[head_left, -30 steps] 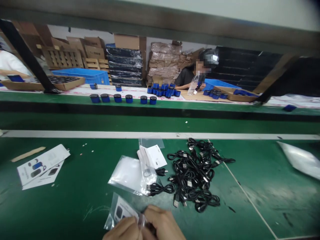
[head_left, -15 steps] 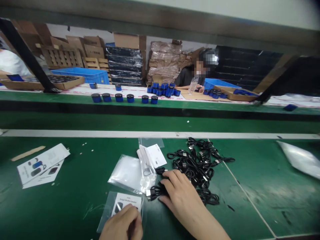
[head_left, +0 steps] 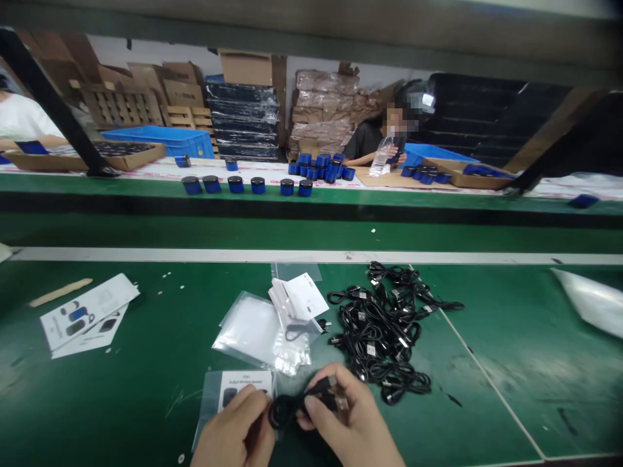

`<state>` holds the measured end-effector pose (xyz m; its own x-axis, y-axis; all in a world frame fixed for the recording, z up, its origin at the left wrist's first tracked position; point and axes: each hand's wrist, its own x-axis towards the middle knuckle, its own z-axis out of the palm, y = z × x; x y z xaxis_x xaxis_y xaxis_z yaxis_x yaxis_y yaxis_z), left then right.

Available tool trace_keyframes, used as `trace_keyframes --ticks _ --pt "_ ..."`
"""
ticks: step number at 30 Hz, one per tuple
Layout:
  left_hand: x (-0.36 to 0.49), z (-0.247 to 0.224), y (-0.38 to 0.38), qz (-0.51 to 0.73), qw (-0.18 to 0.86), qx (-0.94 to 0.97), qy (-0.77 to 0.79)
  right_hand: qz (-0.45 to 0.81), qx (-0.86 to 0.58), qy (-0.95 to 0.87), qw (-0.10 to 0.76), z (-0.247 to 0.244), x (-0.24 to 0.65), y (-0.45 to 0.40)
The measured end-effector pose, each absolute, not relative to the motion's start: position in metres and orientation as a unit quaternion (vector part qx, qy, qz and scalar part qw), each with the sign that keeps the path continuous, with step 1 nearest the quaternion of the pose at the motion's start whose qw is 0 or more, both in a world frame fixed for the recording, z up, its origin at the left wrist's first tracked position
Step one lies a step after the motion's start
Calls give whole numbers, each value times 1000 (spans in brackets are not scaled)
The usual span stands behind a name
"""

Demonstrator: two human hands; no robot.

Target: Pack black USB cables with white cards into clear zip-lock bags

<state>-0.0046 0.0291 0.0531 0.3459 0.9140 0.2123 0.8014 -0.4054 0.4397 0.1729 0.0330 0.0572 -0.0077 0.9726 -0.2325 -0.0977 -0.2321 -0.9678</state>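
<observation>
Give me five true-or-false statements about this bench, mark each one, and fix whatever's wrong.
1. The right hand holds a black cable. True.
2. The cable pile lies to the left of the clear bags. False: it lies to their right.
3. The leaflets at the left of the bench overlap. True.
4. The left hand rests on the cable pile. False: it is at the bag with the printed card inside.
5. The front row of blue items with black tops numbers six. True.
</observation>
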Motion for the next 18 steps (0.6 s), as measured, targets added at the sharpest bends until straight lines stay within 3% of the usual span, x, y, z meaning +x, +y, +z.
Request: trace_keyframes --ticks 7,14,18 --pt "-9 52 26 228 201 780 547 371 -584 -579 432 36 175 26" --pt "-15 52 26 247 151 789 542 270 -453 -684 504 33 171 26" --pt "-9 43 21 286 128 780 541 218 -449 -704 505 25 159 22"
